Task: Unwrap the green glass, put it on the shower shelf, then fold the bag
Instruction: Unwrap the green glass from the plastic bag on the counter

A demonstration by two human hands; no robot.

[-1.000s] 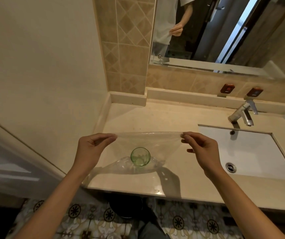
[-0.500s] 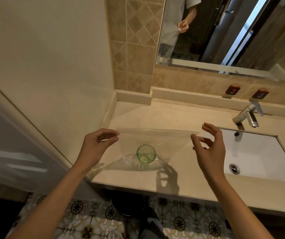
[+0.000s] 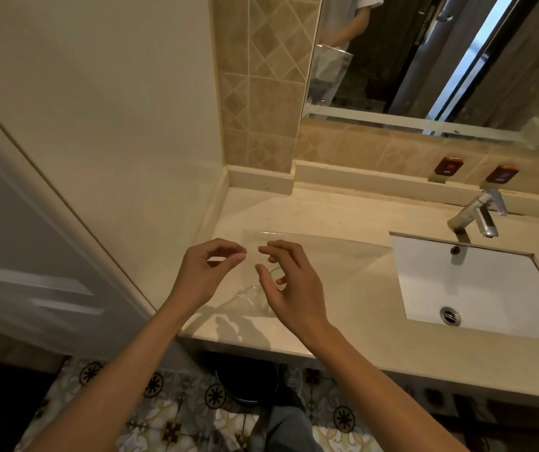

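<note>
Bathroom desk (image 3: 343, 288), beige. Green glass (image 3: 276, 278) inside clear bag (image 3: 320, 252), mostly hidden beneath right hand (image 3: 289, 282), nearer of two. Right fingers loosely spread, empty. Left hand (image 3: 204, 272) just beside, pinching bag's upper edge.

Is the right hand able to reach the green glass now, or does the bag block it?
Probably not directly. The right hand hovers just over the green glass, but the clear bag seems to enclose it, with the left hand pinching its edge.
</note>
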